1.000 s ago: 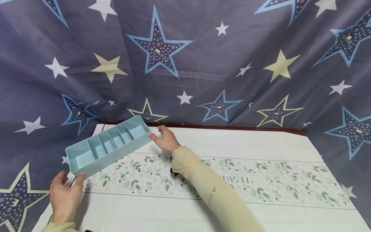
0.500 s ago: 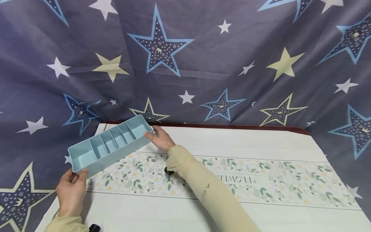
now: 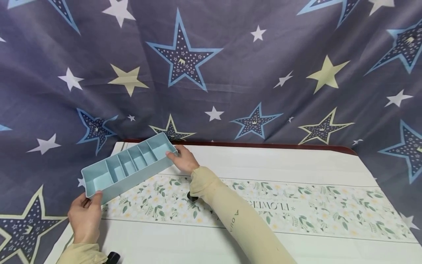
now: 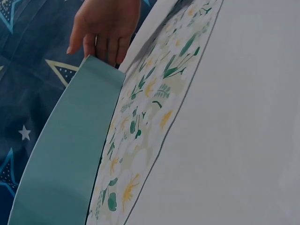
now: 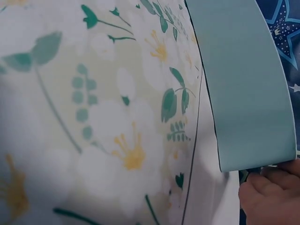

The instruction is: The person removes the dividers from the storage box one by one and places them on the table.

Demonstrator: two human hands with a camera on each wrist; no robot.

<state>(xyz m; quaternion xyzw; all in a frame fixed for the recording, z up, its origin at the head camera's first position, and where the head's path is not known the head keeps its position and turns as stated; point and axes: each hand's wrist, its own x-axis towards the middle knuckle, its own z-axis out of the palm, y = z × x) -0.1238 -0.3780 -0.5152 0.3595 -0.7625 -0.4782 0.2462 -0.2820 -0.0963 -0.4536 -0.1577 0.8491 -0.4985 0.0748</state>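
Note:
A long light-blue organizer box with several divided compartments sits slantwise at the table's back left, its lower edge close over the cloth. My left hand grips its near left end, thumb on the outer front corner and fingers behind. In the left wrist view, the fingers reach round the end of the box. At the opposite end my right hand holds the corner, thumb over the rim. The right wrist view has that hand curled under the box's end. The compartments hold nothing.
A white tablecloth with a floral band covers the table. Its dark red back edge meets a star-patterned curtain. The box's left side overlaps the curtain in the head view. Black wrist devices show by the sleeves.
My left hand has come up to the box's near end and taken hold. The right hand has moved left onto the far corner and grips it. The box stays nearly where it was.

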